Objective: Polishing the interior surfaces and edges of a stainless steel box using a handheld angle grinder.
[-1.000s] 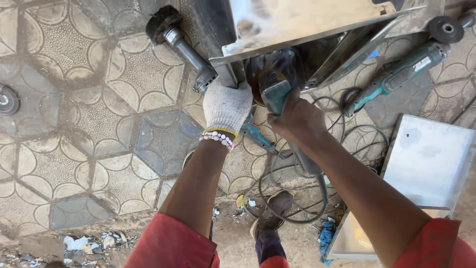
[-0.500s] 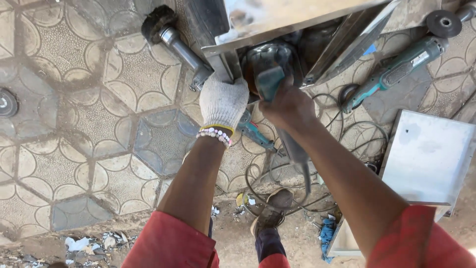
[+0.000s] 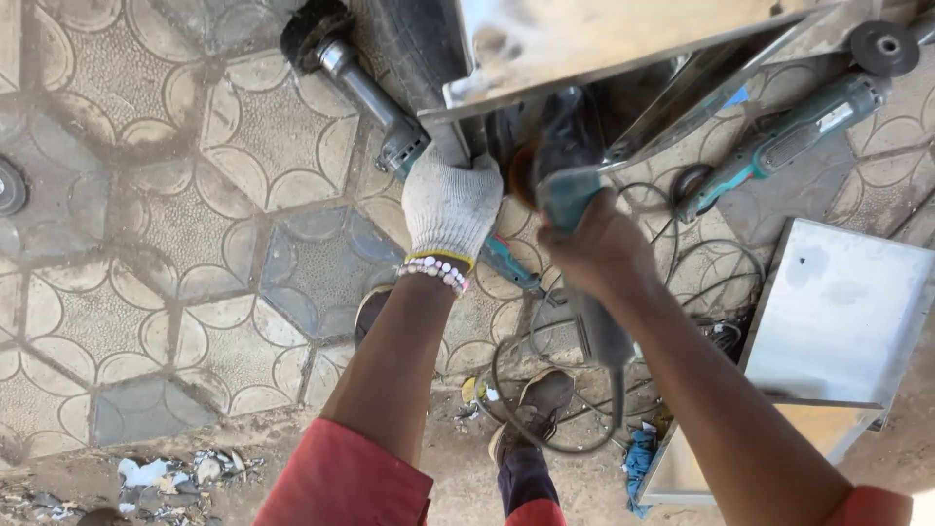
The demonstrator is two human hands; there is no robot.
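Right hand [image 3: 596, 248] grips 1 grinder [image 3: 565, 185]; gloved left hand [image 3: 450, 200] clasps 1 steel frame [image 3: 623, 34].

A white knit glove [image 3: 450, 203] with a yellow cuff band sits above a white-and-pink bead bracelet [image 3: 434, 274]. The angle grinder [image 3: 568, 200] is teal. The floor [image 3: 166, 234] has grey hexagonal tiles with petal patterns.

You've got a spare teal grinder [image 3: 779, 146] lying on the patterned pavers [image 3: 195, 244], a flat metal sheet [image 3: 847, 312] beside it, tangled black cable [image 3: 584, 390] between your feet
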